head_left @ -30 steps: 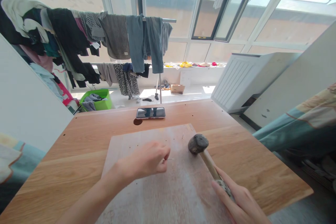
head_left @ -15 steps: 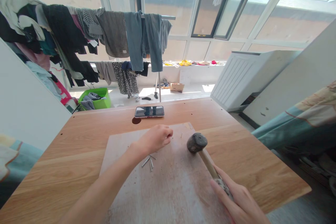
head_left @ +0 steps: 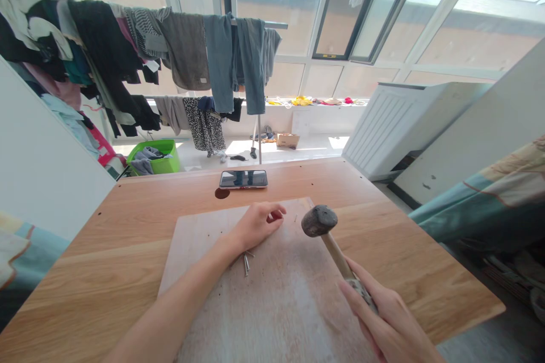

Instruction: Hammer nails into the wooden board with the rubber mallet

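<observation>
My right hand (head_left: 383, 309) grips a mallet (head_left: 320, 221) by its wooden handle. The dark, worn head is raised over the right edge of a pale wooden board (head_left: 255, 317). Over the board's far part is my left hand (head_left: 259, 224), its fingers curled and thumb and forefinger close together; what they hold, if anything, is too small to make out. A small nail (head_left: 295, 218) stands upright in the board just right of these fingers, apart from them. Several loose nails (head_left: 246, 265) lie on the board beside my left wrist, partly hidden by it.
Under the board is a wooden table (head_left: 97, 261). A phone (head_left: 243, 179) lies at its far side, beside a dark round hole (head_left: 222, 193). Beyond are a green basket (head_left: 166, 161), a rack of hanging clothes (head_left: 187, 51) and a cardboard box (head_left: 288, 140).
The fingers of my left hand have loosened a little and shifted slightly right, toward the standing nail. The mallet head has risen slightly. My left forearm now covers more of the loose nails.
</observation>
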A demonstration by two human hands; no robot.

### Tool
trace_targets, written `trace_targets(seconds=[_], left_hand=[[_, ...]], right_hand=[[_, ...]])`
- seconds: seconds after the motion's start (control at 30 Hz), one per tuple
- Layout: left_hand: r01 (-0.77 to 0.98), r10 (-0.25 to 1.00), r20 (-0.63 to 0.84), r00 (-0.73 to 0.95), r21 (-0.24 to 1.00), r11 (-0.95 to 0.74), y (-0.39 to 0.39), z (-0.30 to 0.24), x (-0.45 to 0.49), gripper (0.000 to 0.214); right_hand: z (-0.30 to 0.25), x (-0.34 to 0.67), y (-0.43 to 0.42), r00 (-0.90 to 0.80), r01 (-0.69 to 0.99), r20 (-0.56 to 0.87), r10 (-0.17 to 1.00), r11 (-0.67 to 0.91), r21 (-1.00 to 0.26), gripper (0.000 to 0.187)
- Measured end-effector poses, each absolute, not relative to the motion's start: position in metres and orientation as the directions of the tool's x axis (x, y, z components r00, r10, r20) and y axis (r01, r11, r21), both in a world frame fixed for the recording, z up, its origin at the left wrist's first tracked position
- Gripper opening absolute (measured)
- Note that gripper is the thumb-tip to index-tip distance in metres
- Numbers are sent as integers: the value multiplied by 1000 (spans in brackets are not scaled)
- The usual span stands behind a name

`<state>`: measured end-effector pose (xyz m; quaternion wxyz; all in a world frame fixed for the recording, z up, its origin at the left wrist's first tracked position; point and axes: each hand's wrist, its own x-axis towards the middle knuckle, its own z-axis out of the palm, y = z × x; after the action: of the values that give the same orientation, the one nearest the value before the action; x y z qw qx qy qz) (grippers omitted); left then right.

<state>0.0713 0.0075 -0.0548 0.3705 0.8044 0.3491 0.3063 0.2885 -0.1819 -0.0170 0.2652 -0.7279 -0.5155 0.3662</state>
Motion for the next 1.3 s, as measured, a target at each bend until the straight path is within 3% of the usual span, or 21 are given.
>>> trace_targets(seconds=[0.3, 1.3], left_hand=[[274, 814, 200, 545, 875, -398, 11, -61, 74, 26], [251, 825, 225, 518, 882, -398, 10, -61, 73, 20]], right_hand=[[-9, 271, -151, 86, 592, -182, 980, -197, -782, 67], [-8, 262, -149, 72, 659, -101, 992, -123, -742, 62]])
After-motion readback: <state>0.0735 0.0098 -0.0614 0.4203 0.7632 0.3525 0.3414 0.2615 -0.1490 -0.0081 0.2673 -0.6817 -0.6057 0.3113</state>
